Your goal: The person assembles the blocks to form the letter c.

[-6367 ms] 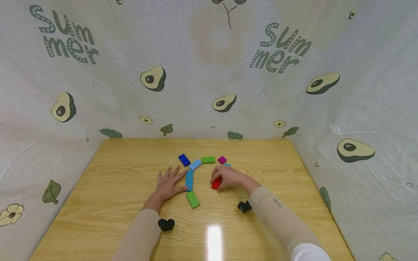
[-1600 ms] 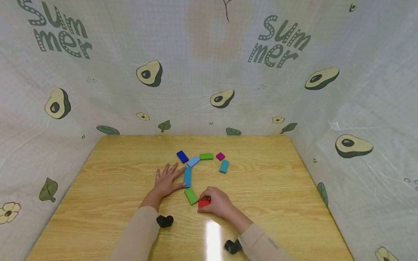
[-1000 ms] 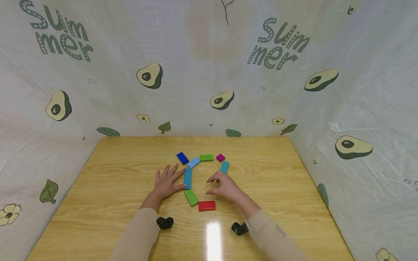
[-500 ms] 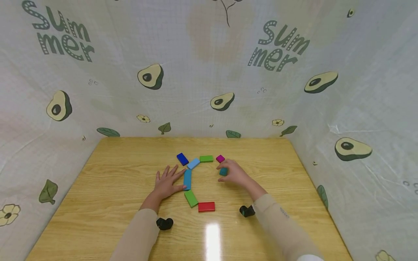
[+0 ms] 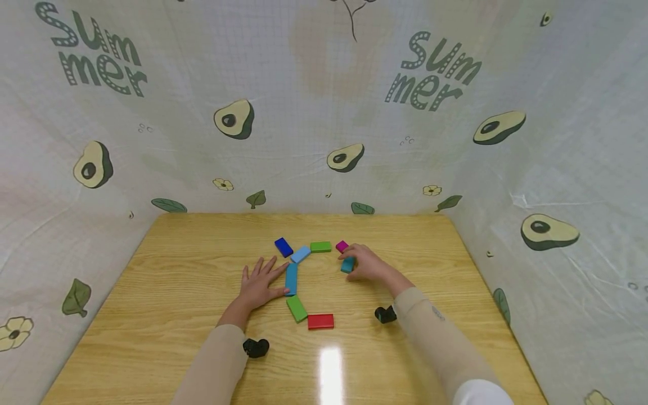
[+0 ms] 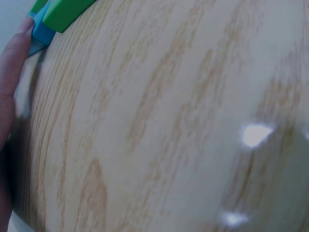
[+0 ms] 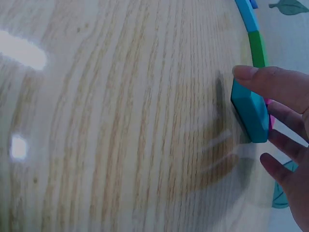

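Note:
My right hand (image 5: 368, 264) has its fingers curled around a teal block (image 5: 347, 264), pinching it close to the table. In the right wrist view, fingers lie at its end and behind it, partly covering the block (image 7: 250, 112). Just beyond it is a small magenta block (image 5: 342, 246), partly behind the fingers. My left hand (image 5: 257, 286) lies flat with spread fingers, index and thumb touching a long blue block (image 5: 291, 279). Below this sit a green block (image 5: 297, 309) and a red block (image 5: 320, 322), end to end in a curve.
Another green block (image 5: 320, 247), a light blue block (image 5: 301, 254) and a dark blue block (image 5: 283, 247) lie at the back of the wooden table (image 5: 415, 247). Printed cloth (image 5: 298, 73) hangs behind and on both sides. Black wrist cameras (image 5: 256, 348) sit low beside the sleeves.
My right hand first carried the red block toward the front, set it beside the green one and let go. It then moved back to the teal block and took hold. The left hand stayed still.

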`<state>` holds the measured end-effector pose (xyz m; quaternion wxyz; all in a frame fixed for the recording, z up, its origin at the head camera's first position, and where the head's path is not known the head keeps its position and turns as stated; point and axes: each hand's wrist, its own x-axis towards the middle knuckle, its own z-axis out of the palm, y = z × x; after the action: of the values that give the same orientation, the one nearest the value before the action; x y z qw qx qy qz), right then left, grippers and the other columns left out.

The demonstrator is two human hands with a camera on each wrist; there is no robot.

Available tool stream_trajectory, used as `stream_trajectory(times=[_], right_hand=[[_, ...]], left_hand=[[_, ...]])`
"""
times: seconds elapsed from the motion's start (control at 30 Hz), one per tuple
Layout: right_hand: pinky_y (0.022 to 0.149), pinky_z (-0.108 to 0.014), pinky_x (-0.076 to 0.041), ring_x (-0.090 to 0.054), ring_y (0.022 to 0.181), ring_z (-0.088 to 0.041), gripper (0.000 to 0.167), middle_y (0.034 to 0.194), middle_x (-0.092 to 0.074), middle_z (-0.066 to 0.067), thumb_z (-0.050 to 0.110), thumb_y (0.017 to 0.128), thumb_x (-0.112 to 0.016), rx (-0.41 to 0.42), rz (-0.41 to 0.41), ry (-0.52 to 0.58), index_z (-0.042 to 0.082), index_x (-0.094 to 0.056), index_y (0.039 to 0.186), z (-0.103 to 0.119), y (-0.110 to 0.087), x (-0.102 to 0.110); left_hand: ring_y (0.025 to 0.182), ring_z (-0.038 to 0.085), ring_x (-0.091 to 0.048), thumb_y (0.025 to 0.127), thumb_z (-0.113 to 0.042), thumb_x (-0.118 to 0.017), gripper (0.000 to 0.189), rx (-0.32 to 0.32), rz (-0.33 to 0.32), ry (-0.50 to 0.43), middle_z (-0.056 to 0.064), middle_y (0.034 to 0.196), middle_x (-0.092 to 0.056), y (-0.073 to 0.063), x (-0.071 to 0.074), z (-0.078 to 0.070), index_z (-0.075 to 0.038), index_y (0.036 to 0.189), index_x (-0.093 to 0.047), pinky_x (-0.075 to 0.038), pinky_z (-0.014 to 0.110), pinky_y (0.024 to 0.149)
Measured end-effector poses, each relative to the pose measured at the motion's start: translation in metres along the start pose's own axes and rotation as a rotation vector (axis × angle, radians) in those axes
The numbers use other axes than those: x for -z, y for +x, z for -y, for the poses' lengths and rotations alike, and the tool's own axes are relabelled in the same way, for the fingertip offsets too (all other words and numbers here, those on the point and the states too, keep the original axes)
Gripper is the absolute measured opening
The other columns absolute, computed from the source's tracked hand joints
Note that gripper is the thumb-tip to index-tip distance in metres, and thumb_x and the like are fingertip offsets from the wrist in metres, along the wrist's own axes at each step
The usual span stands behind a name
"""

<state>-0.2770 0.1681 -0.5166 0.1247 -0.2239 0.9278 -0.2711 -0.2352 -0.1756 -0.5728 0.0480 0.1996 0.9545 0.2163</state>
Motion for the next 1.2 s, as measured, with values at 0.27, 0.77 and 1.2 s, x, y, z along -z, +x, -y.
stream_trajectory(times=[0.27,0.77,1.2], right_hand=[[0.104,-0.047,-0.039,-0.042,0.124,-0.032,0.049,0.132,-0.050,-0.010,0.010,0.077,-0.084,0.006,0.072,-0.051,0.012,-0.069,0.123,-0.001,0.008,0.007],[0.097,-0.043,-0.044,-0.053,0.107,-0.027,0.029,0.111,-0.059,-0.005,-0.004,0.081,-0.077,0.060,0.134,-0.055,0.007,-0.075,0.107,-0.001,0.012,0.011],[0.099,-0.043,-0.044,-0.054,0.109,-0.025,0.028,0.116,-0.062,-0.006,0.009,0.086,-0.076,0.052,0.090,-0.032,0.009,-0.071,0.113,-0.004,0.013,0.006]], left_hand=[[0.146,0.043,-0.002,0.087,-0.061,-0.061,0.078,0.000,0.001,0.000,0.009,0.161,-0.018,0.000,0.000,0.000,-0.031,0.154,-0.034,0.005,0.071,0.105],[0.146,0.042,-0.001,0.088,-0.058,-0.062,0.077,-0.002,0.009,0.002,0.010,0.161,-0.017,-0.001,0.002,-0.002,-0.030,0.154,-0.034,0.006,0.071,0.105],[0.146,0.042,-0.002,0.087,-0.061,-0.061,0.078,0.007,0.004,0.003,0.009,0.161,-0.018,0.000,0.000,0.000,-0.031,0.154,-0.033,0.006,0.070,0.106]])
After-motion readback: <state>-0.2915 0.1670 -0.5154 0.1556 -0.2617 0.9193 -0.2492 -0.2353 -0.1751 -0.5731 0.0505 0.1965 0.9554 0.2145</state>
